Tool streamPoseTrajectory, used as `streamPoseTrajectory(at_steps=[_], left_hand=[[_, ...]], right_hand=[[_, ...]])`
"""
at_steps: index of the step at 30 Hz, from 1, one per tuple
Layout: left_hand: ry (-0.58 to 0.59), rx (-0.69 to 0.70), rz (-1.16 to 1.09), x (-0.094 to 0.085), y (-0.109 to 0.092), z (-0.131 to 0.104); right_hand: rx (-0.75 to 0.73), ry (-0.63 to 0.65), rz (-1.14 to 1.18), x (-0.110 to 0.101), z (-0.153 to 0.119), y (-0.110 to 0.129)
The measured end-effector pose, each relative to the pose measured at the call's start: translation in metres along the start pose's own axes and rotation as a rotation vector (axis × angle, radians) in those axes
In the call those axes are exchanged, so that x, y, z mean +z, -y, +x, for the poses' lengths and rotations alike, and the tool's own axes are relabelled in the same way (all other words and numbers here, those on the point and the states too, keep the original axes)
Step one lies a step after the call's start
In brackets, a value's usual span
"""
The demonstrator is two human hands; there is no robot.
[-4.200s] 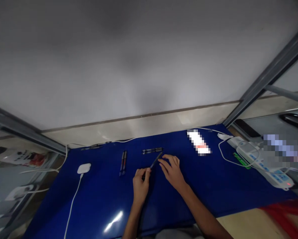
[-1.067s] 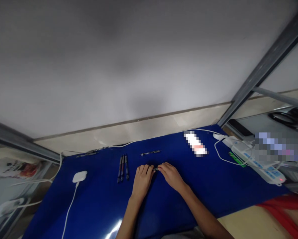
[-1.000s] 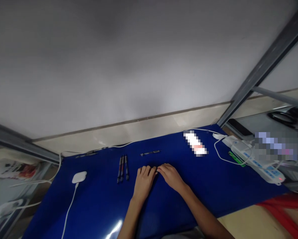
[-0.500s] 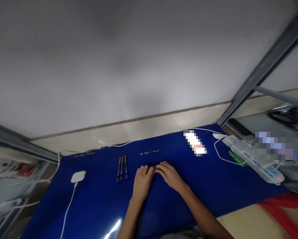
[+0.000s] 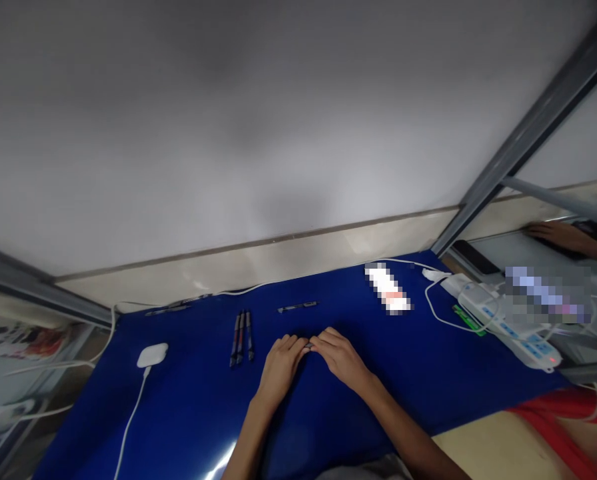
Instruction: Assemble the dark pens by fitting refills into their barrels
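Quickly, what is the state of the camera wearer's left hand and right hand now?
Left hand: closed, pinching a small item mostly hidden by the fingers.
Right hand: closed, pinching the same item.

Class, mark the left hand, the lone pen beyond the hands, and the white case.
Left hand [image 5: 279,365]: head view, on the back of the hand.
Lone pen [image 5: 297,307]: head view, mid-barrel.
White case [image 5: 152,355]: head view, on its upper face.

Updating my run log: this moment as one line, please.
left hand and right hand: holding item, mostly hidden; three pens: left of hands; one pen: beyond hands
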State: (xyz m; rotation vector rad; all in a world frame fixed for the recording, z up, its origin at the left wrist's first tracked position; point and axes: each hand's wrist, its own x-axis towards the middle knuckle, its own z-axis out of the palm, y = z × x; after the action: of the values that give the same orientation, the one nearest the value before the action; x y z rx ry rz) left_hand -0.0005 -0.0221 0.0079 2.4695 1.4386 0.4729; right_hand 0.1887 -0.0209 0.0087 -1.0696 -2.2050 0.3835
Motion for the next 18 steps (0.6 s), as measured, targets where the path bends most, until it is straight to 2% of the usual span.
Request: streamPoseTrajectory(at_steps=[7,12,15,18], left_hand=[[0.107,0.057,-0.125,-0.033,-0.010,0.003],[0.178,0.095,-0.173,-0.034,-0.011,0.004],[0.135,0.083,-0.046,-0.030,-0.008,0.005],[0.045,0.052,0.114,-0.024,-0.005,0.010]], right_hand=[[-0.211,-0.141,-0.137,-0.004,-0.007,0.001],[-0.333,-0.055,-0.261,-0.012,-0.012,-0.004],[-0.217,0.008,-0.206,-0.016,-0.005,-0.005],[0.048,0.022,-0.016,-0.017,0.007,-0.006]])
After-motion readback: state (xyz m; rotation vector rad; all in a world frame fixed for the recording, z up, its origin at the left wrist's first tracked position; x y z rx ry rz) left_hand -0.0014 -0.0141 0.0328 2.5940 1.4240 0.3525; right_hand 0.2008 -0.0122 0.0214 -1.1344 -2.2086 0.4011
